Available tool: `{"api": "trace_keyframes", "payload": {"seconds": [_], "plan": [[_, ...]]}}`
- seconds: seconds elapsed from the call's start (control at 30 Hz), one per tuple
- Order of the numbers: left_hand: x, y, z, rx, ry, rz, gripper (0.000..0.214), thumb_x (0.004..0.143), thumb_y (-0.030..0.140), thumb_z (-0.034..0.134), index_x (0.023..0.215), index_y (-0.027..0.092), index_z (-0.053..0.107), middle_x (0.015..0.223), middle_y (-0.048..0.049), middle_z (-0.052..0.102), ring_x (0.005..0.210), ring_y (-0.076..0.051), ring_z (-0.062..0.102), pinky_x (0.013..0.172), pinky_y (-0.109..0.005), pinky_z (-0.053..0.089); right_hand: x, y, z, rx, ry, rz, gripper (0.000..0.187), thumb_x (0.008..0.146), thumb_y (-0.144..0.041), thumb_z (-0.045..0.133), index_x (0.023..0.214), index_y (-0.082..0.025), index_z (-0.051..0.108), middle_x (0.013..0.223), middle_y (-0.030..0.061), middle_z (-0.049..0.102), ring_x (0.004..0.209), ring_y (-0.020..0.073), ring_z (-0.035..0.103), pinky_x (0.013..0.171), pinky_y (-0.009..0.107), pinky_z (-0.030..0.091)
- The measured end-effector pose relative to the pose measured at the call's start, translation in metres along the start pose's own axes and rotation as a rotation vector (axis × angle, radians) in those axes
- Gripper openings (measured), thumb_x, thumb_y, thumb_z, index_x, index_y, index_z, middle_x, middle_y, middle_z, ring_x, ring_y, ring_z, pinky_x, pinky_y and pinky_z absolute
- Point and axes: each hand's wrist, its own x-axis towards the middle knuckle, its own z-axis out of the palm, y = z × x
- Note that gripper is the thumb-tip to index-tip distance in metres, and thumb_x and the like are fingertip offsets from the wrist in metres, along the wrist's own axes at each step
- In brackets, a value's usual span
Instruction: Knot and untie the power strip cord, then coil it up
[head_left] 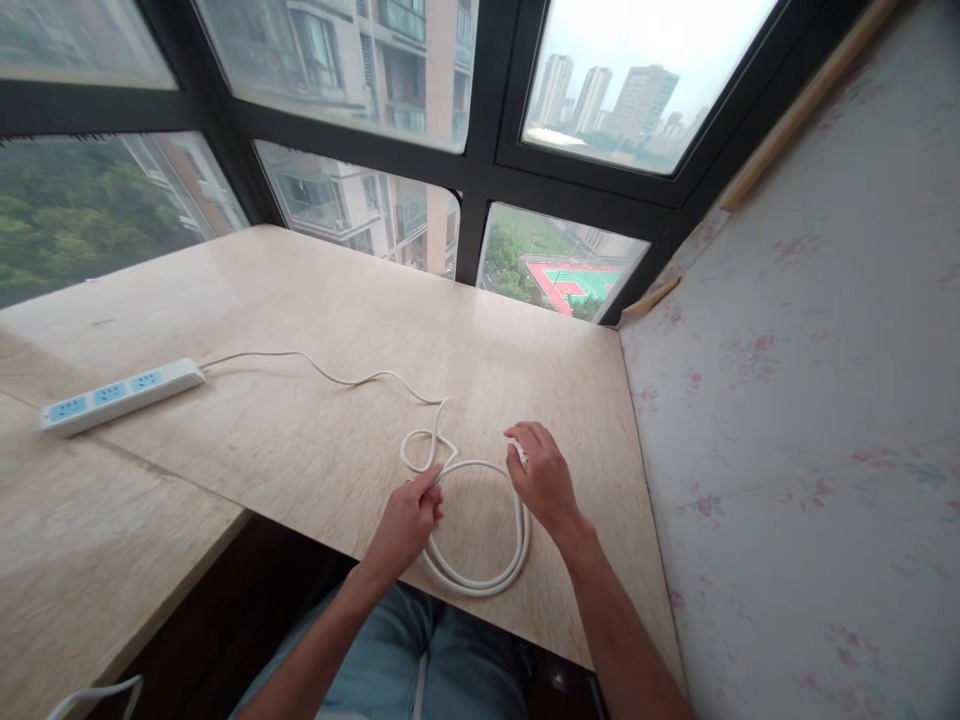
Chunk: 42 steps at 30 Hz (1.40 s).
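A white power cord (480,588) is looped into a large round coil at the front of the stone ledge. My left hand (409,515) pinches the cord on the coil's left side, fingers closed. At the upper right of the coil, my right hand (544,475) is closed around a small white piece that looks like the cord's plug (517,450), mostly hidden by the fingers. Beyond my left hand the cord makes a smaller loose loop, then runs left in a wavy line to a white power strip (124,395) with blue socket faces.
The beige stone ledge (337,300) meets dark-framed windows (480,170) at the back. A floral papered wall (787,450) bounds the right side. Below the ledge's front edge are my legs in blue jeans (450,650). A white bent object (97,692) shows at the lower left.
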Motion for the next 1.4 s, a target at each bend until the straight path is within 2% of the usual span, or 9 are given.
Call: {"api": "trace_keyframes", "payload": {"seconds": [0.13,0.23,0.43,0.6,0.8,1.03,1.17,1.27,1.4], "plan": [[-0.003,-0.001,0.006,-0.159,-0.006,-0.036,0.052,0.083,0.039,0.048,0.124,0.010,0.063,0.066,0.0005,0.054,0.044,-0.013,0.051,0.048,-0.026,0.042,0.049,-0.012,0.034,0.021,-0.262,-0.322,0.053,0.079,0.006,0.043,0.124,-0.017,0.058,0.131,0.0125,0.058,0.123,0.0214,0.050,0.102,0.038,0.041],[-0.004,-0.002,0.004,-0.202,-0.008,-0.011,0.051,0.084,0.041,0.049,0.121,0.011,0.064,0.066,0.0008,0.052,0.044,-0.010,0.044,0.045,-0.024,0.037,0.079,-0.010,0.068,-0.043,-0.508,-0.527,0.047,0.081,0.000,0.055,0.122,-0.021,0.062,0.138,0.0108,0.055,0.126,0.0233,0.049,0.101,0.039,0.038],[-0.004,-0.007,-0.020,-0.174,0.041,0.063,0.043,0.085,0.042,0.052,0.111,0.013,0.069,0.066,-0.0006,0.053,0.050,-0.010,0.041,0.046,-0.022,0.032,0.116,0.020,0.088,-0.180,-0.645,-0.601,0.015,0.086,-0.015,0.064,0.087,-0.023,0.076,0.086,0.0063,0.073,0.091,0.0202,0.063,0.087,0.032,0.038],[0.009,-0.011,-0.039,-0.194,0.123,0.053,0.042,0.081,0.045,0.056,0.105,0.014,0.070,0.065,-0.0003,0.054,0.049,-0.009,0.040,0.045,-0.022,0.030,0.118,0.064,0.055,-0.168,-0.542,-0.382,0.022,0.089,-0.016,0.058,0.099,-0.023,0.076,0.096,0.0069,0.074,0.090,0.0193,0.064,0.082,0.029,0.040],[0.037,-0.012,-0.048,-0.281,0.142,0.012,0.042,0.074,0.047,0.060,0.097,0.013,0.069,0.061,0.0027,0.050,0.043,-0.007,0.035,0.041,-0.021,0.027,0.102,0.113,0.013,0.018,-0.297,0.243,0.030,0.086,-0.014,0.052,0.103,-0.025,0.073,0.092,0.0029,0.073,0.088,0.0164,0.064,0.080,0.025,0.045],[0.069,-0.015,-0.049,-0.281,0.104,-0.005,0.040,0.070,0.046,0.061,0.092,0.013,0.066,0.061,0.0039,0.047,0.040,-0.006,0.032,0.039,-0.021,0.020,0.076,0.144,-0.014,0.042,-0.224,0.608,0.019,0.082,-0.019,0.051,0.091,-0.012,0.067,0.065,0.0035,0.066,0.036,0.0074,0.041,0.042,0.022,0.038],[0.085,-0.017,-0.051,-0.262,0.096,0.029,0.037,0.070,0.044,0.061,0.090,0.013,0.067,0.060,0.0034,0.048,0.041,-0.006,0.032,0.039,-0.020,0.021,0.064,0.149,-0.025,0.019,-0.278,0.718,0.018,0.080,-0.017,0.052,0.069,-0.013,0.066,0.051,0.0016,0.059,0.034,0.0078,0.039,0.042,0.022,0.037],[0.089,-0.020,-0.052,-0.248,0.101,0.045,0.036,0.071,0.042,0.062,0.091,0.013,0.068,0.058,0.0031,0.049,0.041,-0.007,0.032,0.040,-0.021,0.022,0.065,0.147,-0.033,-0.054,-0.290,0.740,0.024,0.079,-0.019,0.057,0.055,-0.015,0.061,0.049,0.0045,0.059,0.045,0.0133,0.053,0.051,0.025,0.042],[0.084,-0.021,-0.050,-0.218,0.106,0.075,0.038,0.075,0.042,0.060,0.098,0.012,0.069,0.058,0.0028,0.048,0.043,-0.008,0.034,0.042,-0.021,0.024,0.070,0.130,-0.037,-0.115,-0.243,0.610,0.026,0.086,-0.028,0.055,0.067,-0.016,0.068,0.082,0.0130,0.072,0.089,0.0239,0.066,0.078,0.032,0.047]]}}
